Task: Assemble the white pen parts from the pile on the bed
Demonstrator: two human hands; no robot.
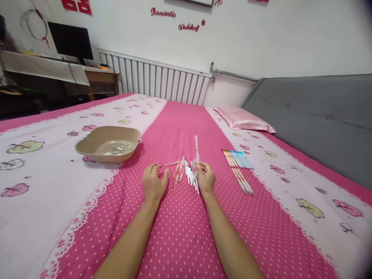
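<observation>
Pink dotted bedspread (180, 232) is seen underneath. A pen barrel (197, 147) is pinched upright by the right hand (206, 180), above loose white refills (190, 174). The left hand (152, 184) is laid flat, empty. Light, slick, thin plastic is judged likely, so a mid-shaft grip is advised.

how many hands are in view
2. The left hand rests on the bedspread beside loose pink pen parts; the right hand holds a pen upright. No others are visible.

Beige basin (101, 157) on the pink bedspread (180, 232), pink pillow (244, 119) beside grey headboard (319, 116), white radiator (157, 79) behind.
</observation>
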